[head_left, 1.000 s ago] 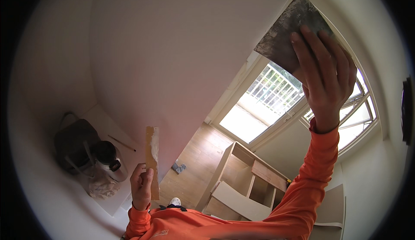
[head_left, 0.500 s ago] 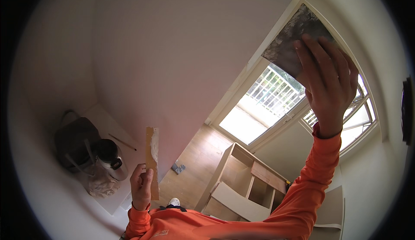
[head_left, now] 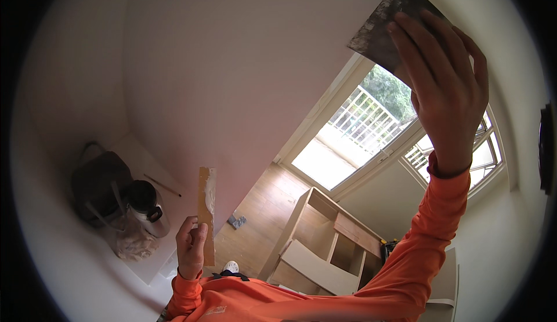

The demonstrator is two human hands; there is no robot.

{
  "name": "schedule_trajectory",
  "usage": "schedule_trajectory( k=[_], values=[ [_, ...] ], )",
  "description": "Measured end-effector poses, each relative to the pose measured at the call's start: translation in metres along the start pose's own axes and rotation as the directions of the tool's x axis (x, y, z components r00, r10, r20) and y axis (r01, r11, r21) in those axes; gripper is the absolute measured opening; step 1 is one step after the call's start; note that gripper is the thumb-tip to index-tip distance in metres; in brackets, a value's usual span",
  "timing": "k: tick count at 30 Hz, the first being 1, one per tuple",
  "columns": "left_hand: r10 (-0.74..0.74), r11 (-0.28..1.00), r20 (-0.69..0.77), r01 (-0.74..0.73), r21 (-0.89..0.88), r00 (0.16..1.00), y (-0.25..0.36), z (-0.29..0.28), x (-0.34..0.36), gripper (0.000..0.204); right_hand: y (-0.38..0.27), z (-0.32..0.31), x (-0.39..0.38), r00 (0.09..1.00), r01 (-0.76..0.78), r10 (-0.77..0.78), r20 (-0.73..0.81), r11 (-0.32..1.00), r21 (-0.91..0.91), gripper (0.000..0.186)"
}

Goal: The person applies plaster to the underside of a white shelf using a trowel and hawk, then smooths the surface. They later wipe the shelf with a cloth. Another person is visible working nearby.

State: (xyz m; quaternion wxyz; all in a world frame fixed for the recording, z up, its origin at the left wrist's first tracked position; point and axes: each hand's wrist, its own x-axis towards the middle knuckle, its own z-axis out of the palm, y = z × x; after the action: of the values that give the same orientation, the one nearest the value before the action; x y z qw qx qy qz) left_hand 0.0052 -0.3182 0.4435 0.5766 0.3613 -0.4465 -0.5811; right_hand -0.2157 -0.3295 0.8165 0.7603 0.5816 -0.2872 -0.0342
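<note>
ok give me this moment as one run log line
left hand: grips tan strip | right hand: raised, holds dark plate | bottle: beside dark bag

Dark bag (head_left: pixel 100 180) beside lidded bottle (head_left: pixel 149 206), cabinet (head_left: pixel 320 222), glass door (head_left: pixel 354 127)

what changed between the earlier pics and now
The right hand and its dark blade dipped slightly, then rose in the view, uncovering more of the glass door. Nothing was grasped or released; the left hand still holds the yellowish strip.

text: none readable | numbers: none readable | orange shirt (head_left: pixel 278 300): small pale chest marking (head_left: pixel 216 310), illegible
</note>
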Motion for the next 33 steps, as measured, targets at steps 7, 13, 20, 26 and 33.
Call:
schedule_trajectory(
  k=[7,13,20,26,33],
  values=[
    [-0.011,1.0,0.0,0.011,0.026,1.0,0.0,-0.002,0.0,0.008,0.002,0.006,-0.013,1.0,-0.03,0.03,-0.005,0.999,0.026,0.04],
    [0.003,0.999,-0.023,-0.002,0.032,1.0,0.002,-0.003,0.0,0.007,0.0,0.015,-0.035,0.995,-0.096,0.094,0.033,0.992,0.076,0.045],
    [-0.01,1.0,-0.038,0.011,0.02,0.999,0.008,-0.005,-0.002,0.007,-0.001,0.019,-0.048,0.982,-0.174,0.179,-0.063,0.981,0.084,0.039],
    [0.028,0.999,-0.047,-0.027,0.024,0.998,0.007,0.0,0.0,0.007,-0.006,0.014,-0.044,0.97,-0.179,0.2,-0.137,0.972,0.153,0.032],
    [0.117,0.991,-0.024,-0.115,0.071,0.993,0.013,0.002,0.005,0.007,-0.073,-0.02,-0.05,0.987,-0.049,0.133,-0.089,0.779,0.625,0.033]
  ],
)
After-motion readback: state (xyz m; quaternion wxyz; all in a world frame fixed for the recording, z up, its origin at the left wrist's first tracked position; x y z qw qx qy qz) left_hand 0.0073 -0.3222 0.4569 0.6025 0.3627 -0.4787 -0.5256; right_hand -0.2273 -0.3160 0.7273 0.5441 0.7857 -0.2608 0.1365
